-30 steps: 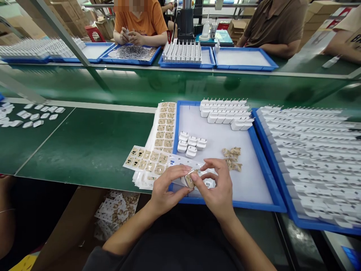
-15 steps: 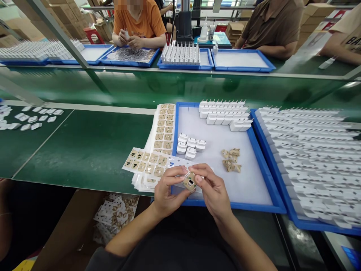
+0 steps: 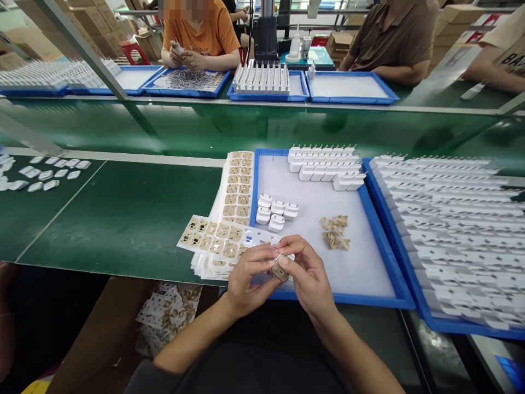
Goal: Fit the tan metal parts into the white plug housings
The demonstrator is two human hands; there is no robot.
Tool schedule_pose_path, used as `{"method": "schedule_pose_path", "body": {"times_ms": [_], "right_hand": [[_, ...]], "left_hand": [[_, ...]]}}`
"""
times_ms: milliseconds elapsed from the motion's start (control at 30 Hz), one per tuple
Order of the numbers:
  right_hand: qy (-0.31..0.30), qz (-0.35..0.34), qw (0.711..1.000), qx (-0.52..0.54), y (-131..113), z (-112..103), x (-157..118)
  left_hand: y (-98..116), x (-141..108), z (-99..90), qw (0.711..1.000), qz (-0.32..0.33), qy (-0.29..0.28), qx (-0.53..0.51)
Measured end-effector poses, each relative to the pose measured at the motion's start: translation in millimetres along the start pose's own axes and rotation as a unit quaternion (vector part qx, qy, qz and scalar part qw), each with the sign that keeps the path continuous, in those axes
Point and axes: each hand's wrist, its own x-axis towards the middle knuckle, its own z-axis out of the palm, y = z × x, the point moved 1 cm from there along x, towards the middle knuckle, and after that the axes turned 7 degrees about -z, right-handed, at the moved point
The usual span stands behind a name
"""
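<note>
Above the near edge of a blue-rimmed tray, both hands grip one small white plug charger, whose visible face carries a tan sticker. My left hand pinches it from the left with thumb and fingers. On the other side, my right hand has its thumb pressed on the stickered face and its fingers over the top edge. Just left of the hands, a sheet of tan stickers lies over a paper stack. Several white chargers stand in the tray beyond my hands.
Crumpled tan scraps lie in the tray, with rows of chargers at its back. A second tray full of white chargers adjoins on the right. Loose white pieces lie far left. Co-workers sit across the green conveyor.
The charger has tilted in my hands, so its stickered face shows less. My right thumb now covers more of the sticker. Both hands have shifted slightly.
</note>
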Motion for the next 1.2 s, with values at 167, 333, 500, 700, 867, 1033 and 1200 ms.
{"method": "schedule_pose_path", "body": {"times_ms": [167, 333, 500, 700, 867, 1033, 1200], "right_hand": [[-0.002, 0.014, 1.000, -0.008, 2, -6, 0], [-0.006, 0.006, 0.999, -0.033, -2, -7, 1], [-0.006, -0.005, 1.000, -0.027, -1, -7, 0], [-0.006, 0.005, 1.000, -0.015, 0, -9, -1], [0.004, 0.013, 1.000, -0.026, -2, -8, 0], [-0.002, 0.048, 0.999, 0.006, -4, -9, 3], [0.002, 0.089, 0.996, 0.022, -10, -9, 6]], "left_hand": [[-2, -2, 0.5, 1.000, 0.004, -0.002, -0.013], [-3, -3, 1.4, 1.000, 0.016, -0.002, 0.001], [-3, -4, 0.7, 0.999, 0.034, -0.015, 0.024], [-3, -4, -0.5, 0.999, 0.038, -0.013, 0.021], [-1, -3, -1.1, 0.997, 0.056, -0.025, 0.048], [1, -3, -1.8, 0.995, 0.073, -0.027, 0.069], [0, -4, -2.7, 0.997, 0.060, -0.027, 0.051]]}}
